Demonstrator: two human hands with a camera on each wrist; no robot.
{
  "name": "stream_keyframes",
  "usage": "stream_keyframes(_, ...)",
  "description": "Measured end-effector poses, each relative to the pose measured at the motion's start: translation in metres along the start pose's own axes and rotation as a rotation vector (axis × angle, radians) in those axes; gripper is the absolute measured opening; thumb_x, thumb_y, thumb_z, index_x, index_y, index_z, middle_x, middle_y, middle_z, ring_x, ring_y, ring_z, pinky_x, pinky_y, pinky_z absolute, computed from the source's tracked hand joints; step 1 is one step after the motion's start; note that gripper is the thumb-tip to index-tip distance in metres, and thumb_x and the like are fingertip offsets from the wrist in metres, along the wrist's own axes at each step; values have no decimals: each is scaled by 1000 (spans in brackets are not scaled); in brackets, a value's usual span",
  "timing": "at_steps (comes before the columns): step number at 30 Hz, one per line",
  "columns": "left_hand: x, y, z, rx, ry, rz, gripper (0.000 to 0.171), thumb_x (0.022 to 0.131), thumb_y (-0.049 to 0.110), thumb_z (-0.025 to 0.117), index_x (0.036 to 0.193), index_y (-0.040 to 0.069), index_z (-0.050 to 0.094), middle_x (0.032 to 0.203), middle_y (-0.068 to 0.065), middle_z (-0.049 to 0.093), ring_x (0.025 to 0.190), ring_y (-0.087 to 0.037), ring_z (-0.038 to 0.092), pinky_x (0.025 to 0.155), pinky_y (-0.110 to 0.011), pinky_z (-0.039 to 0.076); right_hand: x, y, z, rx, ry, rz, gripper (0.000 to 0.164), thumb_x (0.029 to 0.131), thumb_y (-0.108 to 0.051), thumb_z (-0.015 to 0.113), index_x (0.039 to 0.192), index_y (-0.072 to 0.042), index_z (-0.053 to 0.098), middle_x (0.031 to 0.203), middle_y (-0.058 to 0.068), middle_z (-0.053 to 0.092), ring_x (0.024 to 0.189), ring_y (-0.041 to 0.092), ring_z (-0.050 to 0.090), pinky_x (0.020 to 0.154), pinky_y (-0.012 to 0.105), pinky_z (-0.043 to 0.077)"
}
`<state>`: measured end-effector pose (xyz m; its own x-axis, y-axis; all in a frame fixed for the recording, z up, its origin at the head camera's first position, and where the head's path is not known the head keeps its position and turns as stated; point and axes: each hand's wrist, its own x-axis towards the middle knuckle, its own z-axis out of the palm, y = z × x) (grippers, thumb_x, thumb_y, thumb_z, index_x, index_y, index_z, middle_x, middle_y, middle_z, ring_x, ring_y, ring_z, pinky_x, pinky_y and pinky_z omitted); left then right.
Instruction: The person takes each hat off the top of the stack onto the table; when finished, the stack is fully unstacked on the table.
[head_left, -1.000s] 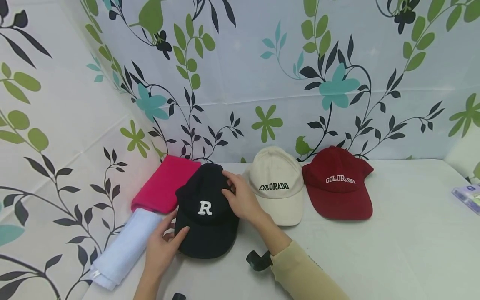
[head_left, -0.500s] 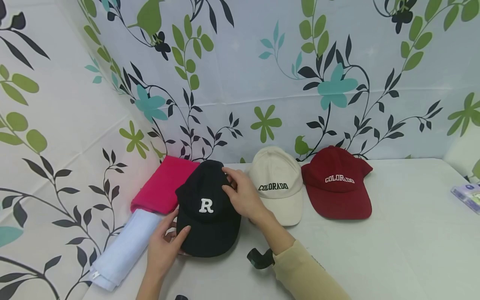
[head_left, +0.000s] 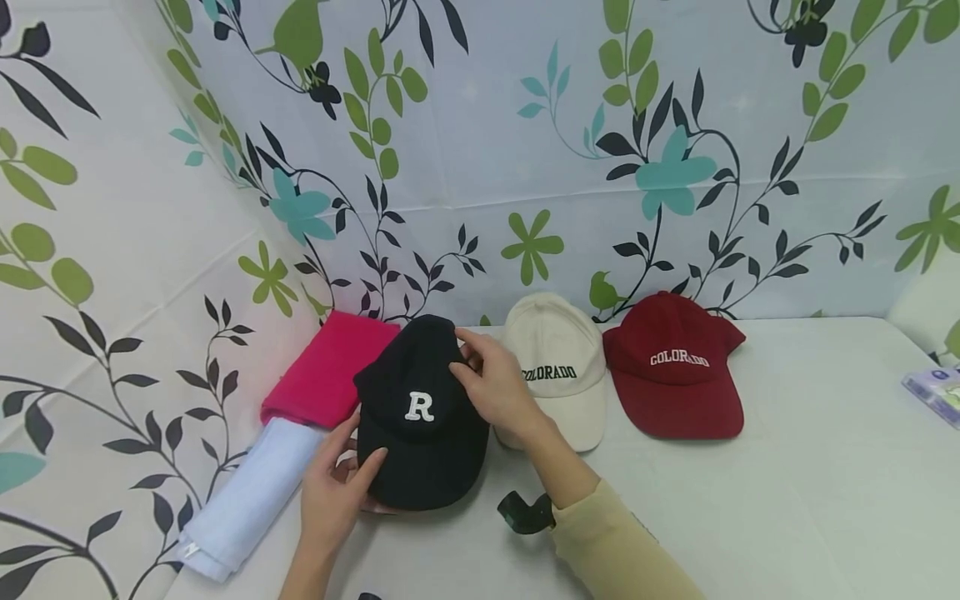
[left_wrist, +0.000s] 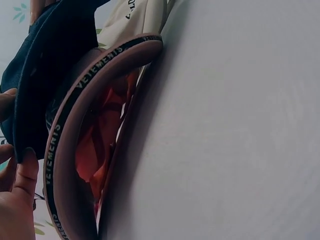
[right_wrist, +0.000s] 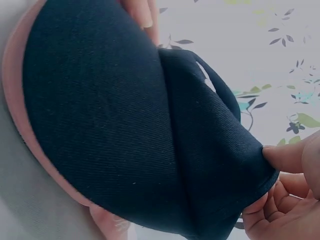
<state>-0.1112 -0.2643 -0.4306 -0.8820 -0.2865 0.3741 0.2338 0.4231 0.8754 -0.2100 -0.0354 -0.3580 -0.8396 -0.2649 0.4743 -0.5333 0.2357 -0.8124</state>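
Note:
A black baseball cap [head_left: 423, 417] with a white letter R is held in both hands, raised over another cap. My left hand [head_left: 333, 492] pinches the side of its brim, thumb on top. On the other side, my right hand [head_left: 495, 383] pinches the edge of the crown, as the right wrist view also shows. Under the black brim, the left wrist view shows a pinkish cap [left_wrist: 62, 165] whose brim edge carries a black band lettered VETEMENTS. Reddish fabric [left_wrist: 97, 145] shows below that brim. Most of the lower cap is hidden in the head view.
A cream COLORADO cap [head_left: 558, 408], partly behind my right hand, and a dark red one [head_left: 678, 375] lie to the right. Left are a folded pink cloth [head_left: 330, 367] and a rolled light blue cloth [head_left: 251, 500]. A purple-and-white packet [head_left: 937, 396] lies far right on the white table [head_left: 810, 500].
Both hands have shifted the black cap slightly right and up, tilting it a little. More of the pinkish edge shows beneath its brim. The other caps and the cloths stay where they were.

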Motion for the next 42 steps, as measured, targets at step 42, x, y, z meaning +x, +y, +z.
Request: stream_keyframes(42, -9, 49, 56, -72, -49, 129, 64, 81, -1, 83, 140, 8, 61, 121, -7, 63, 90, -19, 57, 84, -15, 52, -5, -2, -105, -27, -156, 100, 42, 95, -8, 67, 137, -4, 60, 103, 9, 61, 90, 25, 59, 80, 38, 53)
